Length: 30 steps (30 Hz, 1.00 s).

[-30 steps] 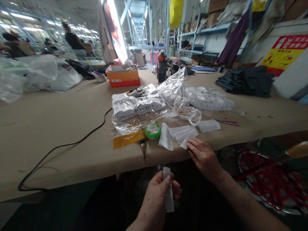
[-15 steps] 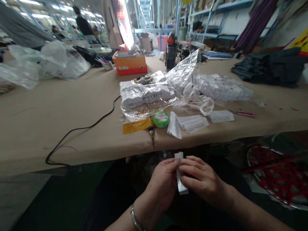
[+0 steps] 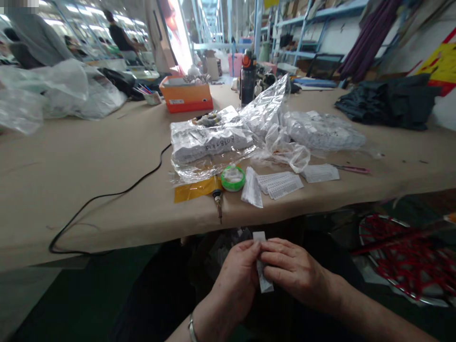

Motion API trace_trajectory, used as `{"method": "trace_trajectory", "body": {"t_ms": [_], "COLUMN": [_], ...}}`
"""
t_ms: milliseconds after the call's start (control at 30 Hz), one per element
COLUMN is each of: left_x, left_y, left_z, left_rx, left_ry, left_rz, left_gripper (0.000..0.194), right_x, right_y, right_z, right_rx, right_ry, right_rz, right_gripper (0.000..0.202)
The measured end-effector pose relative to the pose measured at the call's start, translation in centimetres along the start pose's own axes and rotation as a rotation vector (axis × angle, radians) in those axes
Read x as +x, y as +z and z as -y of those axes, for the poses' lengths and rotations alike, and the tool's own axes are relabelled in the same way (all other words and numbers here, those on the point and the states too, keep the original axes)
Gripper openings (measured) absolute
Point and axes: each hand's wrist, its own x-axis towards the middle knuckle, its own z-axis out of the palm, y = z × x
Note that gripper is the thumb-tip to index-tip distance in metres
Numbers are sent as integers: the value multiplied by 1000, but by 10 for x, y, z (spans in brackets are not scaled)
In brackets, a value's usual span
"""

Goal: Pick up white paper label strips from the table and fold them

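In front of the table edge, my left hand (image 3: 237, 275) pinches a narrow white label strip (image 3: 265, 285) between thumb and fingers. My right hand (image 3: 297, 270) closes on the same strip from the other side, its fingers lying across it. Both ends of the strip show above and below the fingers; its middle is covered. On the table just beyond lie loose white printed labels (image 3: 285, 184) and a folded bundle of labels (image 3: 252, 190). A soldering iron (image 3: 217, 202) points over the front edge, beside a green round tub (image 3: 233, 178) with white material inside.
Plastic-wrapped white bundles (image 3: 213, 145) lie mid-table, with an orange box (image 3: 187, 97) and a dark bottle (image 3: 247, 78) behind. A black cord (image 3: 117, 194) runs left. Pink-handled scissors (image 3: 352, 169) lie right. Red strips fill a basket (image 3: 402, 256) below. People stand in the background.
The camera view has shifted slightly, so the table items appear further left. My right fingers sit closer to my left thumb, covering more of the strip's upper part.
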Motion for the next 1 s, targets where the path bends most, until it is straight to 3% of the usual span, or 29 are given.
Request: {"method": "trace_trajectory", "body": {"t_ms": [100, 233, 333, 433, 500, 633, 767, 900, 1000], "left_x": [1, 2, 3, 5, 5, 2, 1, -2, -4], "left_y": [-2, -3, -3, -6, -8, -11, -10, -7, -6], "left_z": [1, 0, 1, 5, 7, 8, 6, 5, 4], "left_rx": [44, 169, 180, 171, 171, 177, 186, 181, 127], "left_ry": [-8, -62, -81, -107, -119, -113, -99, -93, -65], "left_rz": [-67, -177, -198, -203, -200, -190, -180, -150, -72], "left_gripper": [17, 22, 21, 21, 22, 23, 22, 15, 16], "right_x": [-8, -32, -50, -59, -62, -65, -64, -40, -15], "right_y": [-14, -46, -64, -69, -70, -76, -79, -59, -32], "right_z": [-17, -73, -109, -122, -121, -118, -109, -63, -18], "right_rx": [-73, -519, -743, -748, -673, -518, -461, -274, -68], "right_ry": [77, 501, 687, 698, 660, 574, 559, 492, 245], "right_rz": [-52, -184, -89, 21, -4, -175, -267, -385, -257], "right_gripper": [25, 54, 65, 56, 47, 20, 13, 7, 11]}}
